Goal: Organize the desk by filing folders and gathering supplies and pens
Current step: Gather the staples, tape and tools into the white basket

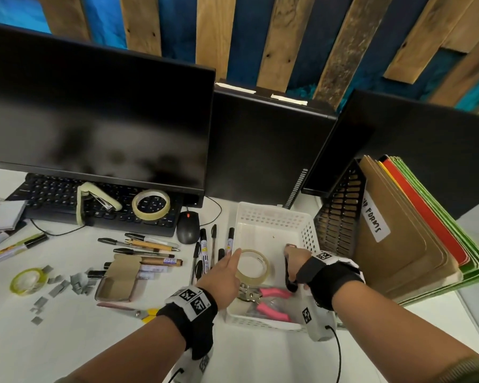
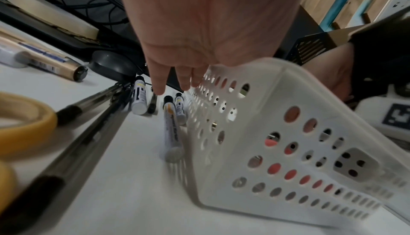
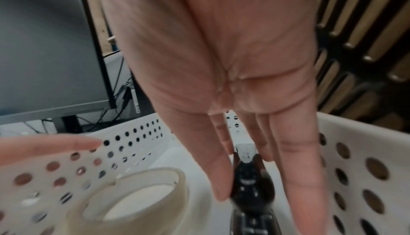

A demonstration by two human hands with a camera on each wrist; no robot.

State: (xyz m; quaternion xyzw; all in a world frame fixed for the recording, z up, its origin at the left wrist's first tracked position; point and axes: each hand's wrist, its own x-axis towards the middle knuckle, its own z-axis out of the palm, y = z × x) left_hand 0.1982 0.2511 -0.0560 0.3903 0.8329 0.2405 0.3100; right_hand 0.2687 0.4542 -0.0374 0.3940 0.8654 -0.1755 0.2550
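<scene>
Now, L hand: your left hand sits over the left rim of the white basket, fingers straight & relaxed, holding nothing; fingertips just beside the tape roll.
R hand: your right hand reaches down inside the basket, fingers long & fairly straight, touching a black stapler; can't tell if they grip it.
Basket: on the surface btwn the pens and the black file rack; tape roll leans inside near the left wall, pink-handled punch lies at the near end.
Folders: brown, red & green folders stand upright in the rack, right of the basket; front one has a handwritten label.
Pens: pens & markers lie scattered left of the basket, a few markers just beside its wall.
Other supplies: second tape roll & pale stapler rest on the keyboard; yellowish tape, loose staples, open small box & yellow-handled scissors on the surface, well left.
Screens: dark monitors at the back; mouse near the pens.
</scene>
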